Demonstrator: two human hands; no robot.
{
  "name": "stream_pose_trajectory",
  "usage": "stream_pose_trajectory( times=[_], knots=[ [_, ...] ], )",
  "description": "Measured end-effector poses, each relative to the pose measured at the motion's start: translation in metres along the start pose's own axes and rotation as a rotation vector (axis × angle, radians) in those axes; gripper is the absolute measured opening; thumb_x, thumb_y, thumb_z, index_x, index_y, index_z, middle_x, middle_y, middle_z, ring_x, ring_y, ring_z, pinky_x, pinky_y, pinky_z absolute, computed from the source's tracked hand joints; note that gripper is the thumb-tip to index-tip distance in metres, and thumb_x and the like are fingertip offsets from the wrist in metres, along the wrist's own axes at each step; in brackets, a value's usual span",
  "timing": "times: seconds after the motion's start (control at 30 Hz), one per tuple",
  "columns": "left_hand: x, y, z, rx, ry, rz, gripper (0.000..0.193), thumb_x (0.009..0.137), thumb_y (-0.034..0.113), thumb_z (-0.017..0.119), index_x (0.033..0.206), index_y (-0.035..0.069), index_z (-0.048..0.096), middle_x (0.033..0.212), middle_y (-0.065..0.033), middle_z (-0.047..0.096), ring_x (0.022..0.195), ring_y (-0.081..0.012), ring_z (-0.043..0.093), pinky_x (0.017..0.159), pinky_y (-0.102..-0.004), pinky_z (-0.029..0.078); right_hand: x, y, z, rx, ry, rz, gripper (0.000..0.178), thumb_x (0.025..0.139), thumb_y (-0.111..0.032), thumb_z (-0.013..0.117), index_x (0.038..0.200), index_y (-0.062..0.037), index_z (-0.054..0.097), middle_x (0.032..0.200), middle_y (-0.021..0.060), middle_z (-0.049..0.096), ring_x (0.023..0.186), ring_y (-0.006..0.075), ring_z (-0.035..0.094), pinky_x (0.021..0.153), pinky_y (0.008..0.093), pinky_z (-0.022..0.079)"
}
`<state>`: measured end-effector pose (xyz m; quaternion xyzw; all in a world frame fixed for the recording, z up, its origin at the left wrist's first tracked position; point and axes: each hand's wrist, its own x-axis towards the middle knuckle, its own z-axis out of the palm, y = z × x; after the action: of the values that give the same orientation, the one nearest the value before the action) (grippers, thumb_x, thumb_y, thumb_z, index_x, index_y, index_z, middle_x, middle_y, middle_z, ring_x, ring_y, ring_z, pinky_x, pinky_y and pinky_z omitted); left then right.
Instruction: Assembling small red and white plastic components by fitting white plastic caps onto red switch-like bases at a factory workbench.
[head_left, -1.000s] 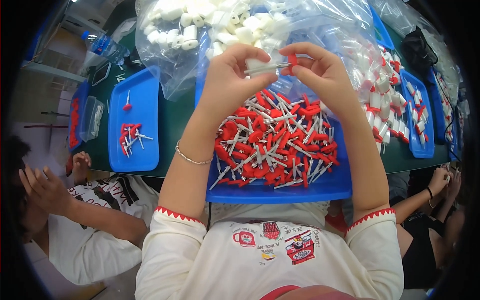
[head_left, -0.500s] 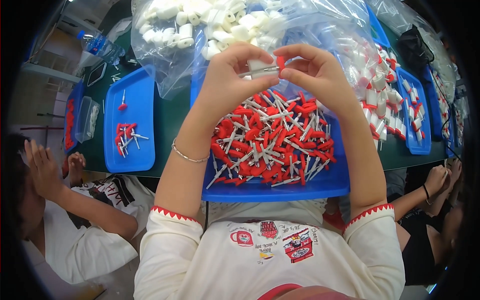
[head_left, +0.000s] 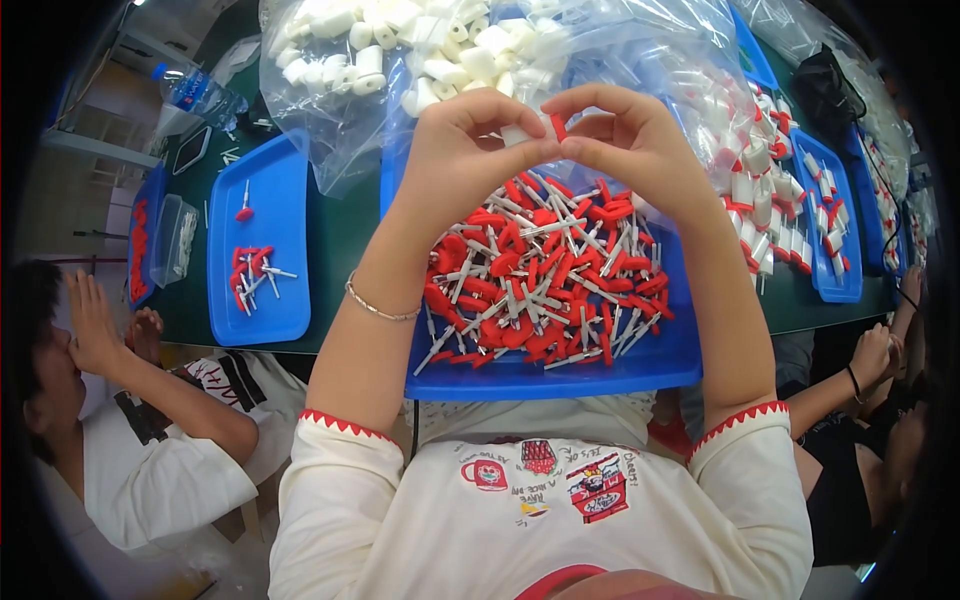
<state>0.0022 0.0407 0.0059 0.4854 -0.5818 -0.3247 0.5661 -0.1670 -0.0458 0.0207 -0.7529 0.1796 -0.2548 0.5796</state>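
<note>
Both hands, left (head_left: 455, 160) and right (head_left: 630, 150), pinch one white cap (head_left: 520, 133) above the blue tray (head_left: 560, 375); the red-headed pin (head_left: 557, 127) now sits deeper than before, shaft hidden.

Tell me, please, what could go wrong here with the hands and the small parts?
The left hand and right hand pinch a small white and red part above the heaped pins; if dropped, it may get lost among them. The blue tray overhangs the table edge and might tip.
</note>
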Motion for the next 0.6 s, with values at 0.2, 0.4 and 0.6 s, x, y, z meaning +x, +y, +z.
stream_pose_trajectory(
  times=[0.2, 0.4, 0.6],
  knots=[
    [0.004, -0.007, 0.005, -0.030, 0.069, -0.060, 0.032, 0.069, 0.016, 0.073, 0.089, 0.002, 0.053, 0.076, -0.0044, 0.058, 0.068, -0.0092, 0.056, 0.057, -0.0213, 0.045, 0.000, 0.003, 0.006, 0.097, -0.022, 0.004, 0.032, 0.076, -0.004, 0.061, 0.107, -0.0009, 0.052, 0.089, 0.0035, 0.058, 0.078, 0.0081, 0.058, 0.065, 0.0185, 0.044],
    [0.008, -0.007, 0.015, 0.512, 0.102, 0.190, 0.040, 0.072, 0.028, 0.067, 0.097, 0.000, 0.050, 0.083, -0.0125, 0.057, 0.085, -0.0266, 0.055, 0.075, -0.0350, 0.044, 0.002, 0.021, -0.009, -0.292, 0.336, -0.050, 0.023, 0.075, -0.004, 0.061, 0.096, -0.0032, 0.052, 0.081, 0.0005, 0.056, 0.074, 0.0047, 0.055, 0.063, 0.0163, 0.042],
    [0.007, -0.031, 0.019, 0.909, -0.209, 0.241, 0.032, 0.068, 0.025, 0.068, 0.091, 0.004, 0.059, 0.089, -0.0124, 0.057, 0.087, -0.0282, 0.054, 0.074, -0.0365, 0.046, 0.000, 0.020, -0.015, -0.527, 0.532, -0.168, 0.020, 0.075, -0.006, 0.061, 0.093, -0.0034, 0.053, 0.077, -0.0010, 0.053, 0.066, 0.0026, 0.049, 0.058, 0.0172, 0.040]
  ],
)
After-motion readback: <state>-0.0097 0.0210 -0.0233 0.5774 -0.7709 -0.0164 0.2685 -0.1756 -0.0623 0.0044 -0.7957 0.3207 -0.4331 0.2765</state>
